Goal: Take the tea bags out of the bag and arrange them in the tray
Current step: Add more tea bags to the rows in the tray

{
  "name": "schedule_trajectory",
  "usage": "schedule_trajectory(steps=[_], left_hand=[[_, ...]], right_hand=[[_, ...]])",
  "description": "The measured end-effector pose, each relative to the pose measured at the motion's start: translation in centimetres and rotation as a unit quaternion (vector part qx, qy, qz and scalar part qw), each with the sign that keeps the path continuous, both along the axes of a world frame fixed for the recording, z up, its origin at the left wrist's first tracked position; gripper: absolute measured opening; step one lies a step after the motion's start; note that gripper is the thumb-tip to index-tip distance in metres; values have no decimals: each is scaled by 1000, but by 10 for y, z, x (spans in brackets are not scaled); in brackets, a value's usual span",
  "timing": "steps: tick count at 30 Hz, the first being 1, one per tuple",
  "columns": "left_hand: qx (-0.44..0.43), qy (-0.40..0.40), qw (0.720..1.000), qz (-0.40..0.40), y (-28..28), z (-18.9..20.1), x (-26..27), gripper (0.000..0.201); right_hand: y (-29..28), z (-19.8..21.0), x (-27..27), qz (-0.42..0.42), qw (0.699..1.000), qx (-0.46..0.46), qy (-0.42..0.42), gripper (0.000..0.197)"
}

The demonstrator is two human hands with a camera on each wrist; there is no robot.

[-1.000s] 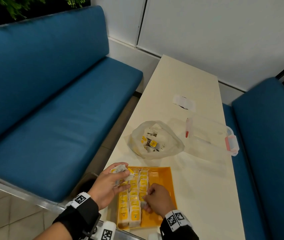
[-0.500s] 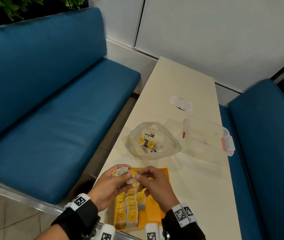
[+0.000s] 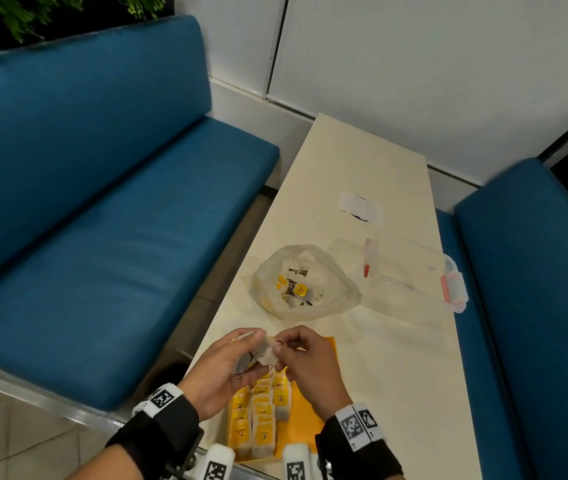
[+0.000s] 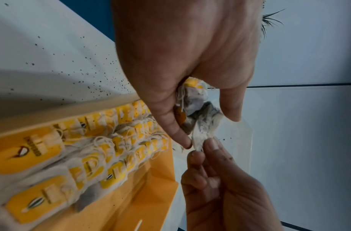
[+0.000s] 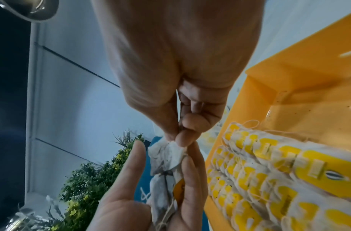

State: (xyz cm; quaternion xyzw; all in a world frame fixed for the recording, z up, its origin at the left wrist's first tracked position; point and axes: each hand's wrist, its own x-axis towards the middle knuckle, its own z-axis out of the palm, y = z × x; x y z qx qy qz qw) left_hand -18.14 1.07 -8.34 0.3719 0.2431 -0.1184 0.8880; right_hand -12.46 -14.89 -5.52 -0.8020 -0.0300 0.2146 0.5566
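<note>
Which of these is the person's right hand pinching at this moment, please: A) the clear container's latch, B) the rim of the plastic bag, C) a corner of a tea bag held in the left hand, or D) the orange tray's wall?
C: the right hand pinches a corner of the tea bag above the orange tray, while the left hand holds the bunch.

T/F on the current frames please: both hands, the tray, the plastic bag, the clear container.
1. The left hand holds a bunch of tea bags. True.
2. The right hand rests flat on the table. False: it pinches a tea bag in that bunch.
3. The orange tray is full. False: its right part is bare.
4. The plastic bag still contains tea bags. True.
5. The clear container sits left of the bag. False: right.
</note>
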Motion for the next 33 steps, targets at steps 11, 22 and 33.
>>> schedule_trajectory(steps=[11, 22, 33], left_hand=[[16, 18, 998, 58, 7, -6, 5, 30], [19, 64, 995, 73, 6, -3, 12, 28], [27, 49, 997, 57, 14, -7, 5, 30]], right_hand=[[-2, 7, 7, 11, 1000, 7, 23, 17], [-6, -3, -3, 123, 973, -59, -184, 34], [-24, 8, 21, 69, 988, -57, -126, 12]])
